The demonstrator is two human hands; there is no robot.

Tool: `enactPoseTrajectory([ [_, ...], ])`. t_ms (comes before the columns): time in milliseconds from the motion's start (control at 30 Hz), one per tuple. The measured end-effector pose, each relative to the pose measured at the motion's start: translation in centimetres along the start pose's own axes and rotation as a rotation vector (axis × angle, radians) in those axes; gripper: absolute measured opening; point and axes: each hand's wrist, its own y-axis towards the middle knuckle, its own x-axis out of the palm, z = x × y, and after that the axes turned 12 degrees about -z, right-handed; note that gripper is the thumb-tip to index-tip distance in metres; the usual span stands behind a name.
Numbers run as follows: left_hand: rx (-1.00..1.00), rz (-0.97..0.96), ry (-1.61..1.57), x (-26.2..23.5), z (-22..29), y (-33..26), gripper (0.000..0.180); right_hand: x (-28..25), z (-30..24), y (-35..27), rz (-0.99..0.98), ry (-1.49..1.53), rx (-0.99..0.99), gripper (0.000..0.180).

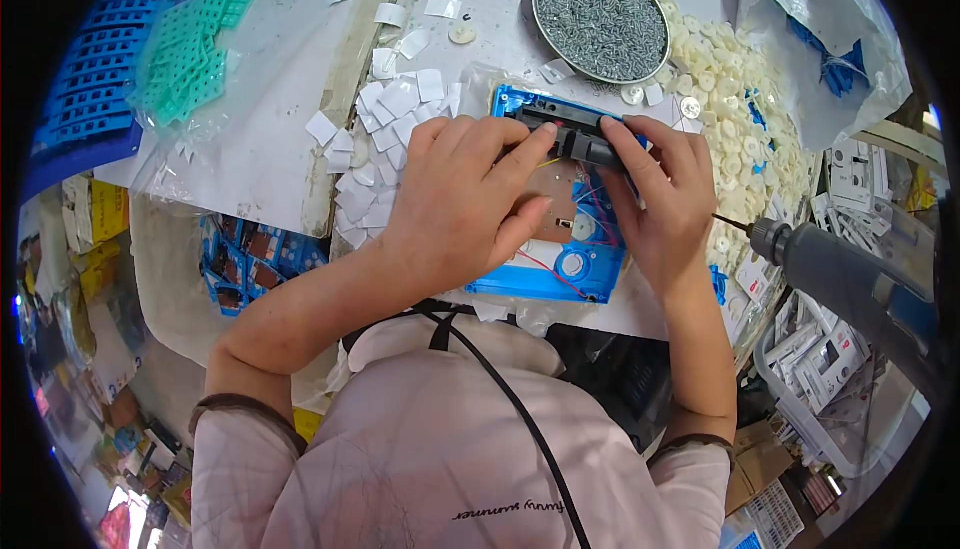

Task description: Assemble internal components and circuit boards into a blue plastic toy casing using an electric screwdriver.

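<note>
A blue plastic casing [535,281] lies on the table in front of me, with a brown circuit board [553,194] and thin red and yellow wires inside it. At its far end is a long black plastic part [580,144]. My left hand [450,184] has its curled fingers on the left end of this part, with the index finger pressed on top. My right hand [665,184] grips the right end between thumb and fingers. The undersides of the fingertips are hidden.
A round tin of screws [600,19] stands beyond the casing. White square pads [385,124] lie left, cream plastic discs [735,99] right. An electric screwdriver [840,269] points in beside my right forearm. Bins hold blue parts [265,254] and white panels [820,354].
</note>
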Motion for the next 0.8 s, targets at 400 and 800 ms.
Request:
enactPoseTrajectory([
  [400, -0.021, -0.148, -0.097, -2.5, 0.0, 1.5, 0.051, -2.3, 1.2, 0.5, -0.222, 0.287, 0.086, 0.058],
  [800, 0.080, -0.242, 0.308, -1.8, -6.5, 17.3, 0.018, -15.6, 3.7, -6.6, 0.986, 0.663, -0.258, 0.046],
])
